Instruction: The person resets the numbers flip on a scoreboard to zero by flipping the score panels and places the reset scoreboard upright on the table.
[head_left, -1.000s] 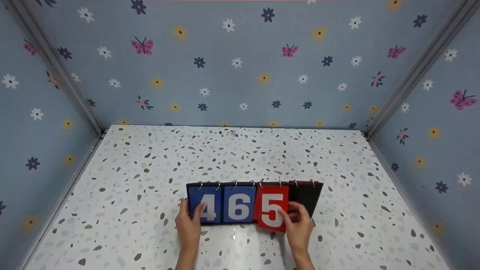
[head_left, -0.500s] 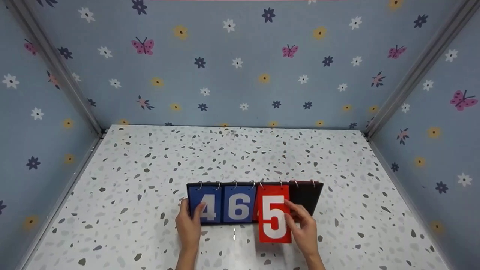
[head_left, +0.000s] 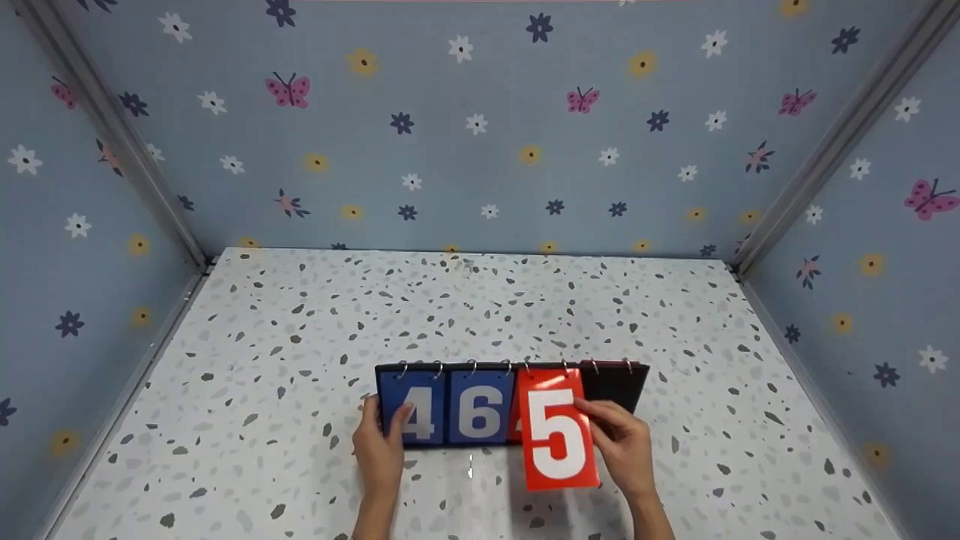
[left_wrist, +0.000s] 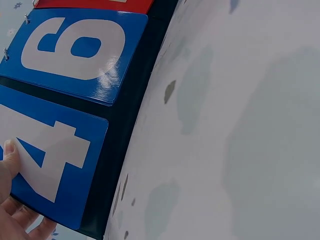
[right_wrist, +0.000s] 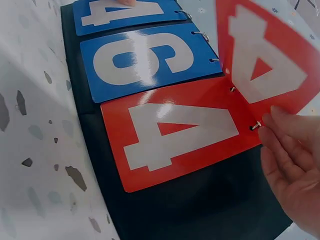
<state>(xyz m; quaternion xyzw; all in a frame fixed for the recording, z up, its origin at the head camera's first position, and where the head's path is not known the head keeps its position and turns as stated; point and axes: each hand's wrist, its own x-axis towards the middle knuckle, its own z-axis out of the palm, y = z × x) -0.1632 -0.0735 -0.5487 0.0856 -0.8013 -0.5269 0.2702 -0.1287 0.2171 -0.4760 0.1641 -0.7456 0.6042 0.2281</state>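
A black flip scoreboard stands tilted on the table, with number cards hung on metal rings. My left hand grips its left end, thumb on the blue 4 card and fingers behind. Beside that hangs a blue 6 card. My right hand pinches the right edge of a red 5 card, lifted away from the board on its rings. A white 4 shows on its back in the right wrist view. Under it lies a red 4 card, mostly hidden in the head view.
The board's right-hand section shows bare black, with a red edge along the top. A white speckled table lies around the board. Blue walls with flowers and butterflies enclose the back and sides.
The red 5 card has swung up and out from the board, showing more of the red card beneath. My right hand has shifted right with it; my left hand stays in place.
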